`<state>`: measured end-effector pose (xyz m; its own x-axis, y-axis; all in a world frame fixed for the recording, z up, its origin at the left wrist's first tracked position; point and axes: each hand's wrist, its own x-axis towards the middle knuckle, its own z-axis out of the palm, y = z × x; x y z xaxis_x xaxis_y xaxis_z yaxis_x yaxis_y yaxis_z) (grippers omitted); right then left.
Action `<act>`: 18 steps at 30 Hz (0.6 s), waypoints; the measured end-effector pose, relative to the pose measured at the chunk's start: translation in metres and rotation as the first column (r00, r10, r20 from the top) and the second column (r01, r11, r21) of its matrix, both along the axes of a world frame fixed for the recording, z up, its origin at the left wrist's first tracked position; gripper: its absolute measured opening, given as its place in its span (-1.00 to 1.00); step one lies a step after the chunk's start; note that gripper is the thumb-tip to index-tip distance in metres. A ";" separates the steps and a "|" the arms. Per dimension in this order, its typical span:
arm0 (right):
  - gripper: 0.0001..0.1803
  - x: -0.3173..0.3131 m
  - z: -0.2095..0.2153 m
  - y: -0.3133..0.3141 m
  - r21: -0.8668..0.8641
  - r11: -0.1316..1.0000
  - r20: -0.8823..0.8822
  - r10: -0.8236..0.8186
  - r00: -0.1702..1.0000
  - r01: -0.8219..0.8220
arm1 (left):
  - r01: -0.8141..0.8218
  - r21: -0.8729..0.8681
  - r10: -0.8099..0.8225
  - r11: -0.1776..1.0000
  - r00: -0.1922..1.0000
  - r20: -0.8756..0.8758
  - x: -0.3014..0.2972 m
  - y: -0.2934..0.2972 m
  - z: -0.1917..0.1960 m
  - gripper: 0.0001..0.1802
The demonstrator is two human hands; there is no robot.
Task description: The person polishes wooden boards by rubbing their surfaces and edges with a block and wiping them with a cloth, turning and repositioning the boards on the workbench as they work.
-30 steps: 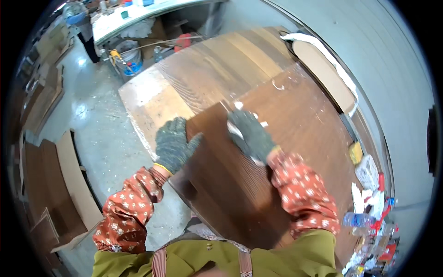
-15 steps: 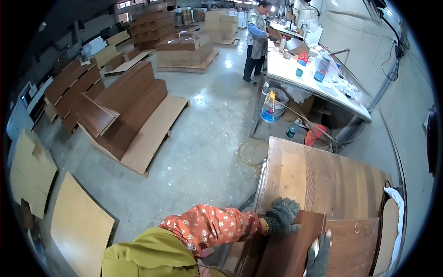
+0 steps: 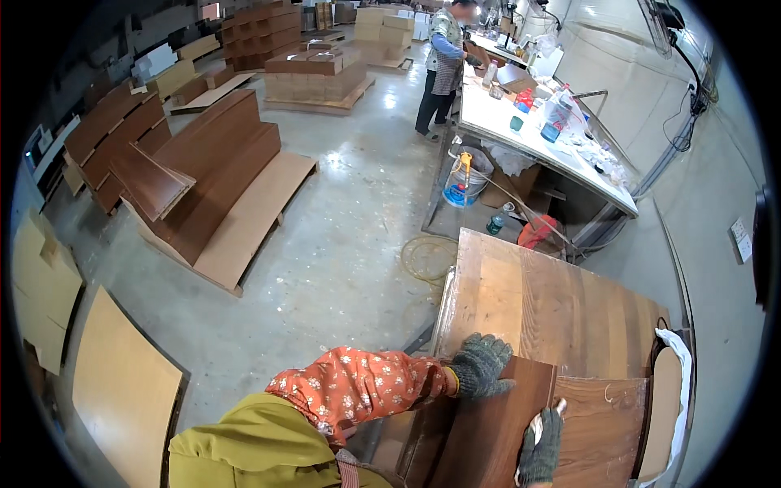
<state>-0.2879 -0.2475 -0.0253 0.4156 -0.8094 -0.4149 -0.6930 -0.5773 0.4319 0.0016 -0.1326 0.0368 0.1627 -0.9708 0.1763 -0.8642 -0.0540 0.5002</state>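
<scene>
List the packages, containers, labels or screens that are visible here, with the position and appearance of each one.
Stack of cardboard boxes: far on the floor, on a pallet, brown, rectangular.
Bucket: under the long white table, round, blue and white.
Bottles: on that table, clear with coloured caps.
Wall plate: right wall, small, white.
No screen can be made out.

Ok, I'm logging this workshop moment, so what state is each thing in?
Left hand: gloved, gripping the top edge of the dark panel.
Right hand: gloved, holding a white cloth against the panel.
Dark panel: tilted up off the workbench.
Blue bucket: upright under the white table.
</scene>
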 end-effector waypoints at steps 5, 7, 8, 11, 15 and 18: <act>-0.59 0.092 0.062 -0.021 -0.200 0.961 0.834 0.269 0.482 -0.191 | -0.019 -0.132 0.020 0.991 1.000 0.001 -0.008 -0.004 -0.024 -0.21; -0.65 0.115 0.047 -0.058 -0.167 0.983 0.847 0.184 0.498 -0.079 | 0.017 -0.143 -0.019 0.990 1.000 -0.010 -0.001 -0.005 -0.009 -0.24; -0.63 0.141 0.051 -0.062 -0.194 0.980 0.780 0.186 0.598 -0.052 | 0.003 -0.135 -0.002 0.991 1.000 0.012 0.008 0.000 0.001 -0.27; -0.58 0.135 0.054 -0.070 -0.192 0.977 0.958 0.207 0.198 -0.091 | 0.041 -0.413 0.036 0.910 0.984 0.176 -0.001 0.016 -0.021 -0.40; -0.65 0.132 0.098 -0.009 -0.149 0.956 0.808 0.265 0.527 -0.252 | 0.373 -0.373 -0.334 0.849 0.928 0.167 -0.032 0.095 -0.033 -0.51; -0.66 0.176 0.089 0.041 -0.570 0.678 0.536 0.735 0.415 -0.464 | 0.380 -0.373 -0.385 0.846 0.921 0.066 -0.056 0.126 -0.030 -0.57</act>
<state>-0.1118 -0.2067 0.0637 0.8725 -0.2384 0.4266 -0.3581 -0.9058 0.2263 -0.0543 -0.0063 0.0064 -0.2040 -0.8189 0.5365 -0.7725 0.4713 0.4256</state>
